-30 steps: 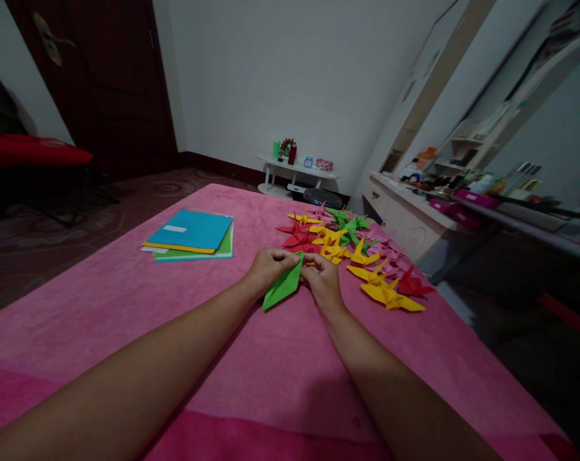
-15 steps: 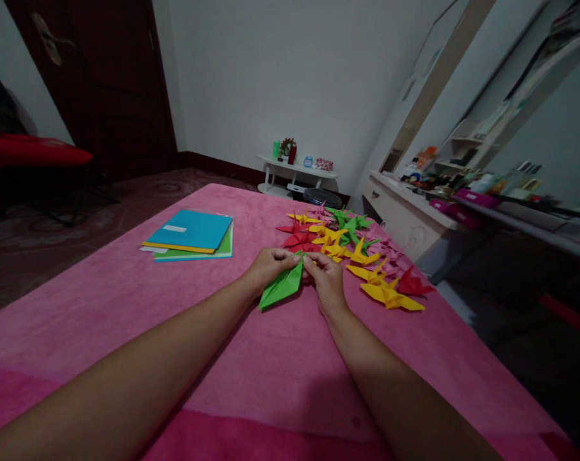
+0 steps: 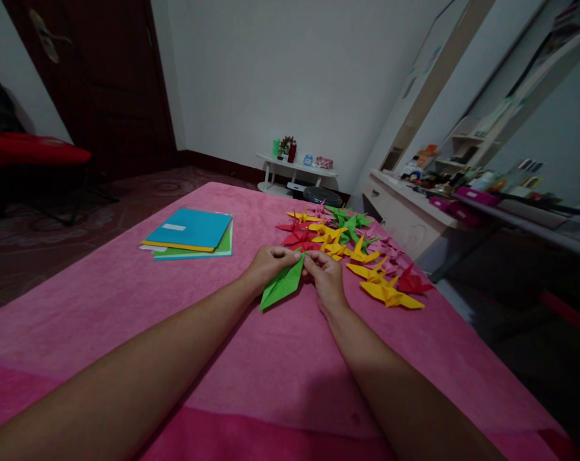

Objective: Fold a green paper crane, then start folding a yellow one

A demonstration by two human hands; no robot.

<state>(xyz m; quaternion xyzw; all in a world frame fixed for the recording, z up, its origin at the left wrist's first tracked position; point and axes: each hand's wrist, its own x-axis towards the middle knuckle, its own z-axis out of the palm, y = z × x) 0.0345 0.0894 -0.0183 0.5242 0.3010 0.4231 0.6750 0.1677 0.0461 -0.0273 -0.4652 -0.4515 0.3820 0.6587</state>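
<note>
A green folded origami paper [image 3: 283,286] is held between my two hands over the pink cloth [image 3: 232,358], its lower point aimed toward me. My left hand [image 3: 269,264] pinches it along the upper left edge, thumb on top. With thumb and fingers closed, my right hand [image 3: 326,275] grips the tip at its upper right. Just beyond and to the right of my hands lie several folded paper cranes: yellow cranes [image 3: 390,294], red cranes [image 3: 299,238], green cranes [image 3: 352,225] and pink cranes [image 3: 390,253].
A stack of coloured paper [image 3: 191,228], blue on top, lies to the left on the cloth. Beyond the far edge stands a low white shelf [image 3: 297,165]. At the right is a dresser [image 3: 405,211] crowded with small items; a red chair [image 3: 33,150] stands far left.
Almost nothing differs. Both hands keep their pinch on the green paper, and the whole view has shifted very slightly.
</note>
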